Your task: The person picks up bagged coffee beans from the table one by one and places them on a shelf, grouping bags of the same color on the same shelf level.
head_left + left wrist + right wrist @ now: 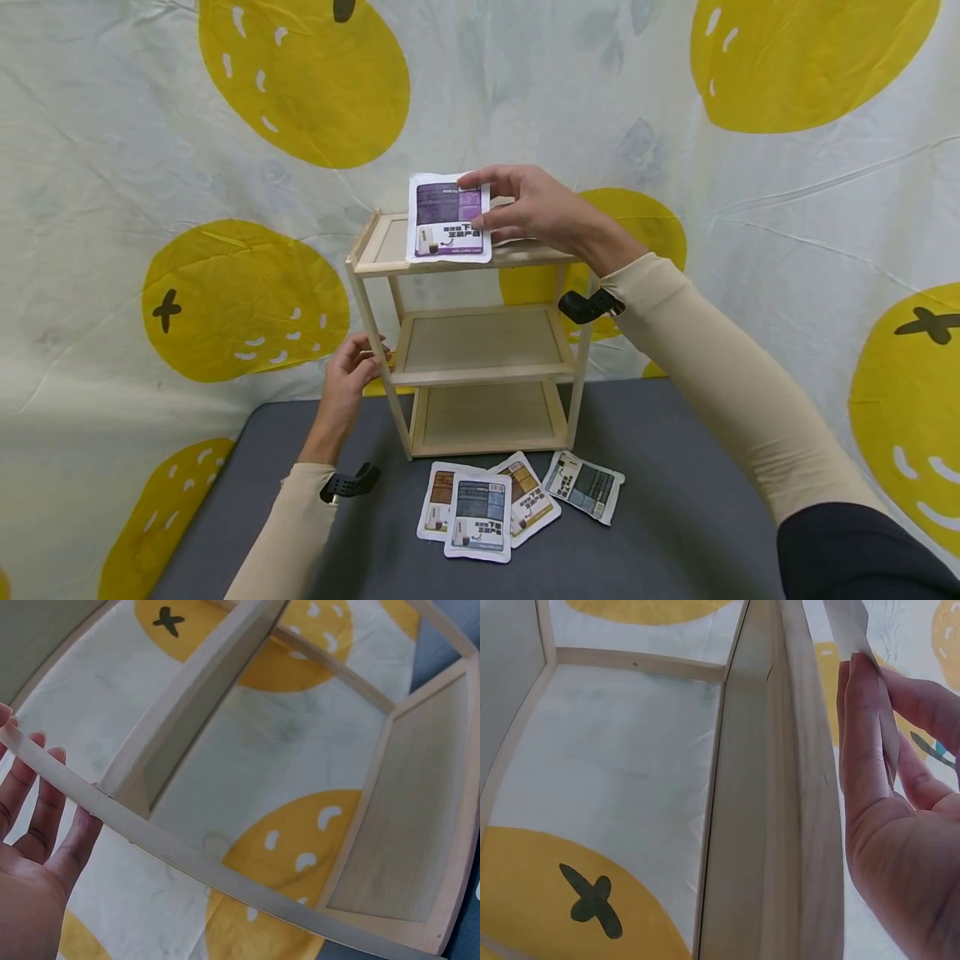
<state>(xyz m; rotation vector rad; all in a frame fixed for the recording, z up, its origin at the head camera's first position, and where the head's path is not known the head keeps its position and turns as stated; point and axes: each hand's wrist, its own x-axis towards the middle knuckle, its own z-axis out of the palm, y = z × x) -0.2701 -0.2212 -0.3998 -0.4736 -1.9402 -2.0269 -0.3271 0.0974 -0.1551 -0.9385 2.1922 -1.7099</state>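
My right hand (pixel 531 208) pinches a purple-and-white flat coffee packet (pixel 442 218) by its right side, thumb below and fingers above. The packet stands tilted over the front of the top board of a small three-tier wooden shelf (pixel 483 343). In the right wrist view, the packet (pixel 889 739) shows edge-on between thumb and fingers, beside the wooden rail (pixel 814 795). My left hand (pixel 351 373) holds the shelf's left front post at middle-board height. Seen from the left wrist, its fingers (pixel 46 814) lie along the post (pixel 180 851).
On the grey table (pixel 675 500) before the shelf, a blue-labelled packet (pixel 478 517) overlaps a brown one (pixel 435 504) and an orange one (pixel 531 500). Another dark-labelled packet (pixel 585 487) lies to their right. A white cloth with yellow fruit prints (pixel 247 300) hangs behind.
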